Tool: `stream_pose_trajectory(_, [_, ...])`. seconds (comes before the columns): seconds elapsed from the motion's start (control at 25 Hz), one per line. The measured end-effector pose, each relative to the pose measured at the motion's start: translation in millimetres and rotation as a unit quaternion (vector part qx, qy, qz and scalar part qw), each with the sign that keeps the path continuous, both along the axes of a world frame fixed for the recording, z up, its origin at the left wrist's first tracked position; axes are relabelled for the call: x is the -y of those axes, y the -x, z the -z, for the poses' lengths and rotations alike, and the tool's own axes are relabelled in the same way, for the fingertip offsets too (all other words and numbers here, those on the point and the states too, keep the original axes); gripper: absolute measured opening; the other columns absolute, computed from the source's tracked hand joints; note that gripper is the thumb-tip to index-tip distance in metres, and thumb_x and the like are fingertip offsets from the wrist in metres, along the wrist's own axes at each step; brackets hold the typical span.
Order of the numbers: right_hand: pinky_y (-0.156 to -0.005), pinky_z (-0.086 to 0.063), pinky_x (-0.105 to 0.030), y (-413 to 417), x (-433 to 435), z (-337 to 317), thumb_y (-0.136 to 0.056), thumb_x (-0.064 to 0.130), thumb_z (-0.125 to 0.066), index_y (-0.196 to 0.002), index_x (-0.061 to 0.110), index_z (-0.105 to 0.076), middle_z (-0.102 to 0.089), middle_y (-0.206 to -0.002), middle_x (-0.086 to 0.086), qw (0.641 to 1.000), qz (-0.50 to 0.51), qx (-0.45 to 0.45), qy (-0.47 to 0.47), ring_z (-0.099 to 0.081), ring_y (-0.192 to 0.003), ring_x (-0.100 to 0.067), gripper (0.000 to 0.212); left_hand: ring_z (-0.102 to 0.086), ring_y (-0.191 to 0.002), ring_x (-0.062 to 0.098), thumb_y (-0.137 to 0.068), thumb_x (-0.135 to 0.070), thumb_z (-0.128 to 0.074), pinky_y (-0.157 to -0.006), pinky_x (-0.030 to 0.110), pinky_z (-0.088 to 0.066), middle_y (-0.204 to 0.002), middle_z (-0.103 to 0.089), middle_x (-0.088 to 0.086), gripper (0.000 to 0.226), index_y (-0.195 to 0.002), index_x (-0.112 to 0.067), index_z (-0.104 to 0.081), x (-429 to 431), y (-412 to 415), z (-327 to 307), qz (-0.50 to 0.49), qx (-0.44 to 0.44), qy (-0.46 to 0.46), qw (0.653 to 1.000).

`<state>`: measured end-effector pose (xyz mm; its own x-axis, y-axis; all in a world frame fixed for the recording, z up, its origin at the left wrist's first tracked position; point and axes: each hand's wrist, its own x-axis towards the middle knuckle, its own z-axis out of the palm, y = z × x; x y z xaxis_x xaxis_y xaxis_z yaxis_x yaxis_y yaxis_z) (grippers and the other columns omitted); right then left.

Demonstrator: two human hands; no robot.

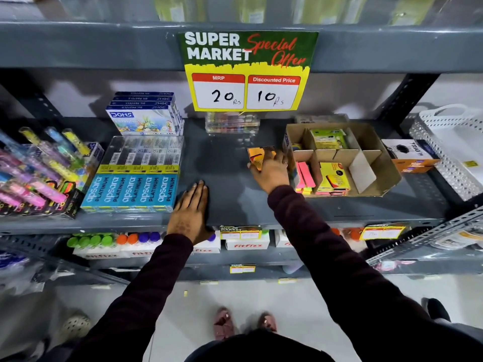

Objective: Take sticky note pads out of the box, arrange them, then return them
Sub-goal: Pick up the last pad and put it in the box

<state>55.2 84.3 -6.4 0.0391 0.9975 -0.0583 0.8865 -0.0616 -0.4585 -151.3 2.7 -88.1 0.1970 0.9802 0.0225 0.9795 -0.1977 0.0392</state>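
A cardboard box (376, 163) with dividers stands on the grey shelf (224, 194) at the right. Yellow-green sticky note pads (333, 177) and pink pads (304, 176) lie in its front compartments, and another yellow-green pad (328, 139) sits in a rear one. My right hand (271, 171) is just left of the box, its fingers closed on an orange sticky note pad (257, 154) that rests on or just above the shelf. My left hand (189, 210) lies flat on the shelf's front edge with fingers together, holding nothing.
Blue pencil boxes (130, 189) and clear packs lie left of my left hand, with crayon boxes (146, 116) behind. Highlighters (39, 168) fill the far left. A price sign (247, 71) hangs from the shelf above. A clear case (232, 122) sits at the back. White baskets (454, 142) stand right.
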Motion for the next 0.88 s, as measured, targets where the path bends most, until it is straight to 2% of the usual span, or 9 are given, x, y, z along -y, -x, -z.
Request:
stream_pose_trajectory(0.04, [-0.117, -0.023, -0.045, 3.2, -10.1, 7.6, -0.096, 0.044, -0.047, -0.145, -0.001, -0.025, -0.021, -0.153, -0.031, 0.997, 0.002, 0.053, 0.05, -0.023, -0.142, -0.043, 0.071, -0.019, -0.143, 0.029, -0.057, -0.05, -0.077, -0.116, 0.04, -0.015, -0.156, -0.018, 0.016, 0.118, -0.144, -0.002, -0.014, 0.3, 0.0, -0.2, 0.0, -0.009, 0.0, 1.0])
stream_pose_trajectory(0.12, [-0.119, -0.017, -0.047, 4.1, -24.8, 18.3, -0.094, 0.05, -0.047, -0.148, 0.001, -0.018, -0.015, -0.154, -0.032, 0.991, 0.016, 0.089, 0.099, -0.016, -0.144, -0.044, 0.078, -0.017, -0.143, 0.03, -0.061, -0.055, -0.072, -0.116, 0.041, -0.012, -0.156, -0.017, 0.016, 0.115, -0.144, -0.002, -0.013, 0.5, 0.1, 0.2, 0.004, -0.013, -0.002, 1.0])
stream_pose_trajectory(0.32, [-0.119, -0.015, -0.05, 6.3, -33.6, 25.0, -0.088, 0.057, -0.051, -0.145, 0.0, -0.023, -0.031, -0.147, -0.033, 0.989, 0.012, 0.126, 0.077, -0.026, -0.138, -0.045, 0.085, -0.016, -0.144, 0.029, -0.063, -0.062, -0.066, -0.116, 0.041, -0.013, -0.156, -0.016, 0.015, 0.115, -0.145, -0.003, -0.011, 0.5, -0.9, 0.2, -0.008, -0.006, 0.004, 1.0])
stream_pose_trajectory(0.56, [-0.111, -0.026, -0.048, 4.6, 8.3, 7.7, -0.086, 0.052, -0.057, -0.141, 0.001, -0.033, -0.042, -0.136, -0.035, 0.997, -0.001, 0.067, -0.033, -0.039, -0.127, -0.045, 0.079, -0.021, -0.142, 0.029, -0.058, -0.056, -0.075, -0.115, 0.042, -0.021, -0.156, -0.019, 0.014, 0.12, -0.145, -0.003, -0.012, -0.3, -0.6, 1.7, -0.012, -0.016, 0.002, 1.0])
stream_pose_trajectory(0.64, [-0.11, -0.026, -0.046, -3.5, 19.5, -6.8, -0.084, 0.05, -0.059, -0.139, 0.002, -0.037, -0.048, -0.132, -0.031, 0.995, 0.015, 0.051, -0.083, -0.042, -0.125, -0.043, 0.076, -0.02, -0.142, 0.028, -0.054, -0.053, -0.077, -0.116, 0.041, -0.019, -0.156, -0.019, 0.014, 0.123, -0.145, -0.005, -0.01, -0.9, -0.9, 1.2, -0.01, -0.009, 0.01, 1.0])
stream_pose_trajectory(0.76, [-0.105, -0.031, -0.047, -44.9, 35.4, -21.7, -0.082, 0.047, -0.063, -0.136, 0.003, -0.041, -0.053, -0.126, -0.029, 0.984, 0.071, 0.034, -0.159, -0.044, -0.123, -0.042, 0.074, -0.018, -0.143, 0.029, -0.055, -0.052, -0.078, -0.116, 0.041, -0.016, -0.156, -0.017, 0.014, 0.122, -0.145, -0.004, -0.01, -0.8, -1.1, 1.3, -0.002, -0.009, 0.003, 1.0])
stream_pose_trajectory(0.88, [-0.102, -0.032, -0.051, -106.8, 51.4, -19.7, -0.081, 0.043, -0.067, -0.134, -0.003, -0.042, -0.048, -0.125, -0.036, 0.969, 0.181, 0.03, -0.167, -0.043, -0.12, -0.047, 0.074, -0.015, -0.144, 0.028, -0.058, -0.056, -0.074, -0.117, 0.042, -0.015, -0.156, -0.016, 0.015, 0.119, -0.145, -0.003, -0.012, 0.1, -0.1, 2.9, 0.001, -0.023, -0.004, 1.0])
